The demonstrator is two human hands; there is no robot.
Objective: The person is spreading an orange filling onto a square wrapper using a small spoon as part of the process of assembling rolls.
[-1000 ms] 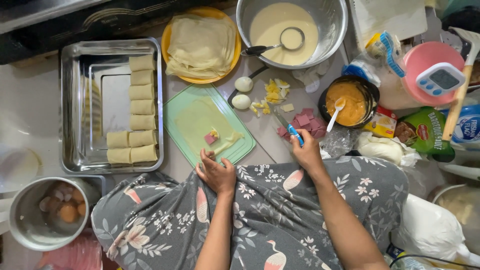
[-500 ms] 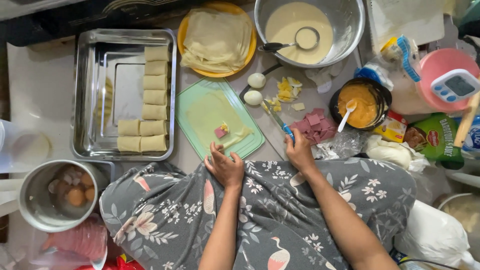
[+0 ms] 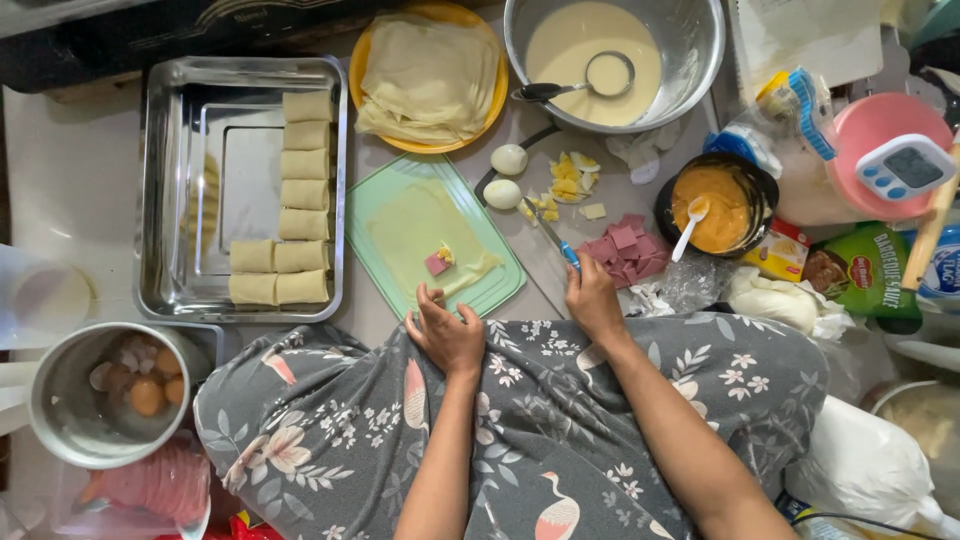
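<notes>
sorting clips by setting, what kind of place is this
Probably a home kitchen prep spot, worked sitting low. A steel tray holds rolled wrappers, a bowl of batter sits above, and the right hand holds a knife beside chopped egg.

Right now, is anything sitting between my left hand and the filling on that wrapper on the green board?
Nothing visible. The left hand rests at the green board's near edge, and only bare wrapper lies between it and the filling.
</notes>
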